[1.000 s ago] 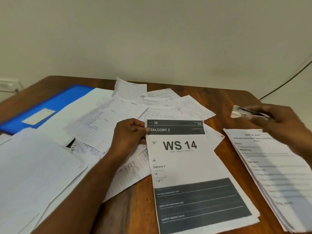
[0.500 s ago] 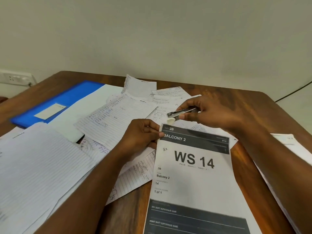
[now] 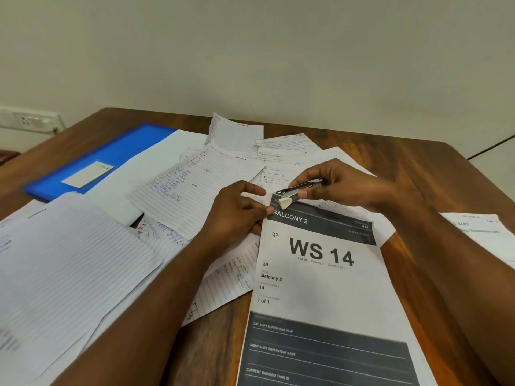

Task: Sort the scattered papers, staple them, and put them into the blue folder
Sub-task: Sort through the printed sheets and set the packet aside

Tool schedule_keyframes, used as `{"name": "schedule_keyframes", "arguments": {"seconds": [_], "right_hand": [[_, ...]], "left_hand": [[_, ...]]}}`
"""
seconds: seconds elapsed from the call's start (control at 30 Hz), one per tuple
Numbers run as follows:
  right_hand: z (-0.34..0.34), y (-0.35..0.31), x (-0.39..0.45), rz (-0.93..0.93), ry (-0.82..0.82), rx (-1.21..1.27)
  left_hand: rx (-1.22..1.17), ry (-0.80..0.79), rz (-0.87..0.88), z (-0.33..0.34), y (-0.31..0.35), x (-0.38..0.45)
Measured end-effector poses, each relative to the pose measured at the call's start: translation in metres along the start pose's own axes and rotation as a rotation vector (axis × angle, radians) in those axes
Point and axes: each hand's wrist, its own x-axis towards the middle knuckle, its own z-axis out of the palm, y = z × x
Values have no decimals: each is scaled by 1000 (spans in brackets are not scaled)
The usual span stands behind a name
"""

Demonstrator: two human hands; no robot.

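— While my left hand [image 3: 237, 210] pinches the top left corner of the WS 14 sheet [image 3: 320, 274], where is the stapler [image 3: 296, 190]?

— In my right hand [image 3: 342, 185], fingers curled round it, its tip touching that same corner.

— And the folder?

— The blue folder [image 3: 111, 157] lies far left on the table [image 3: 418, 168], with loose papers [image 3: 200, 182] overlapping its near edge.

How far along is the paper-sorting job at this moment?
Done: the printed stack is gathered, and another pile lies at the right edge. In hand: the left hand pinches the stack's top corner while the right hand brings the stapler to it. Left: many loose sheets are unsorted, and the blue folder lies closed.
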Motion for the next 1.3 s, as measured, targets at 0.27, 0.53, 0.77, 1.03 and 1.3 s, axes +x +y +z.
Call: {"name": "schedule_keyframes", "arguments": {"seconds": [0.27,0.53,0.77,1.03,1.3], "right_hand": [[-6,-1,12,116,-48,4],[43,-1,-5,126,230,242],[57,-9,-10,100,245,178],[62,-10,-9,97,227,112],[64,-16,-14,127,226,140]], "left_hand": [[72,-2,29,1,0,0],[23,-4,12,2,-2,-1],[-2,12,-37,2,-2,0],[-27,-1,-75,1,3,-2],[-90,-92,-183,-7,13,-5]]}}
